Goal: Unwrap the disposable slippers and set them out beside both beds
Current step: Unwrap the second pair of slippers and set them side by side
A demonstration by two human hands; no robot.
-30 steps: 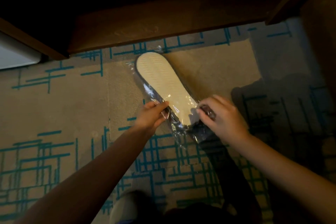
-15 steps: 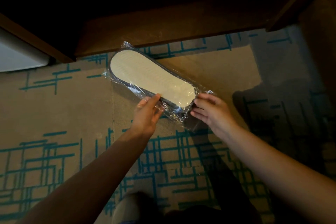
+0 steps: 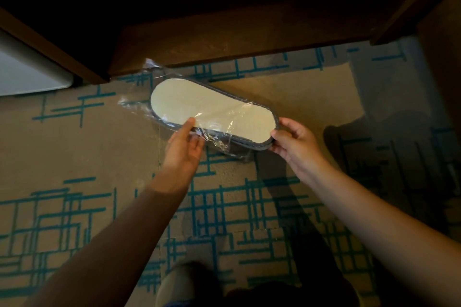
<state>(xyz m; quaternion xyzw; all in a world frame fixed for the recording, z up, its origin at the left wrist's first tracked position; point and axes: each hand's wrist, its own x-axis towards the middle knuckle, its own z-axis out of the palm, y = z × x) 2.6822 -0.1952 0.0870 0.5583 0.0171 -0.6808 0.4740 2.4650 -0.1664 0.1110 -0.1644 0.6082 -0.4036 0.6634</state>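
Note:
A pair of disposable slippers (image 3: 212, 109), pale sole up with a dark grey rim, is held flat above the carpet. Clear plastic wrap (image 3: 139, 104) covers the far left part and hangs loose there; the near right end looks bare. My left hand (image 3: 183, 147) pinches the wrap and the slippers' near edge at the middle. At the bare right end, my right hand (image 3: 296, 142) grips the slippers by the heel.
Beige carpet (image 3: 74, 157) with teal line pattern lies below. A dark wooden furniture base (image 3: 224, 40) runs across the top with a shadowed recess above it. A white object (image 3: 27, 75) sits at the far left. My shoe (image 3: 179, 284) shows at the bottom.
The slippers have turned from pointing away to lying almost sideways and come closer. My right hand moved to the heel end, which has slid out of the wrap; the wrap bunched toward the left.

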